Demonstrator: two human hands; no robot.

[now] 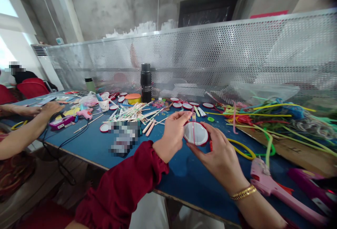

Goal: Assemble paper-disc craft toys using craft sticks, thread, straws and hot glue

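Between my two hands is a round white disc [200, 135] with a red rim, tilted up toward me over the table. A thin red strip runs down its face. My right hand [219, 150] grips the disc's right and lower edge between thumb and fingers. At the upper left edge, my left hand [173, 132] is closed in a pinch against the disc; exactly what its fingertips press is hidden. A small pale stick end [194, 116] shows just above the rim. Right of my right wrist lies a pink glue gun [264, 180].
Craft sticks [137, 113] lie piled behind my left hand, near a black bottle [146, 83]. More red-rimmed discs [187, 106] sit along the back. Colourful pipe cleaners [279, 113] and cardboard [297, 153] cover the right. A co-worker's hands [50, 110] are at the left, by cables.
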